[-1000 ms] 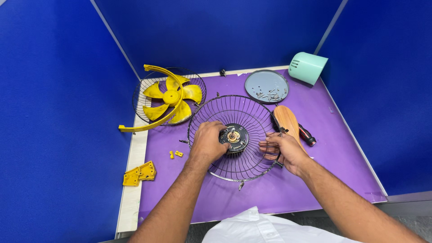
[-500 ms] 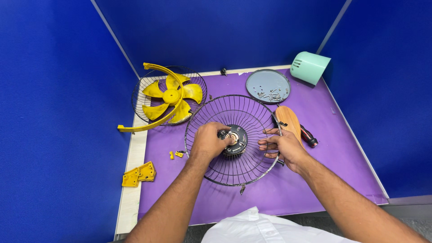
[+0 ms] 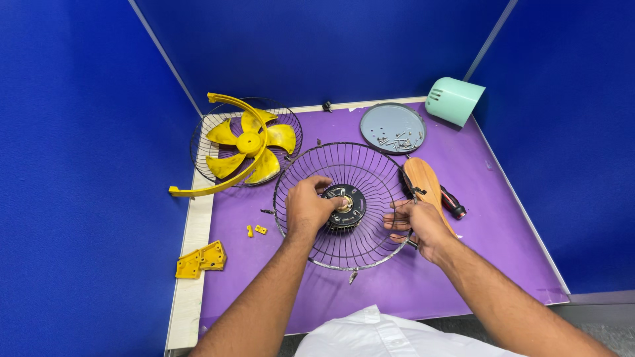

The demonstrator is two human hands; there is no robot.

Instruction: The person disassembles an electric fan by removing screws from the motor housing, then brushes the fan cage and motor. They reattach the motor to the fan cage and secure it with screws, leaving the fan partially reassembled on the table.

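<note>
Purple mat (image 3: pixel 463 277): wire fan guard (image 3: pixel 344 205) dished upward; left hand (image 3: pixel 305 206) fingers pinch hub (image 3: pixel 345 203); right hand (image 3: pixel 417 223) fingers apart at rim.

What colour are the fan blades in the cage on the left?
The fan blades are bright yellow, seen in the head view.

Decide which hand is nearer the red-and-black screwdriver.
Right. The right hand grips the cage rim just beside the screwdriver; the left hand is at the hub, farther away.

Bright, even overhead light, soft short shadows, sharp focus, slight wide-angle bending at edges.
</note>
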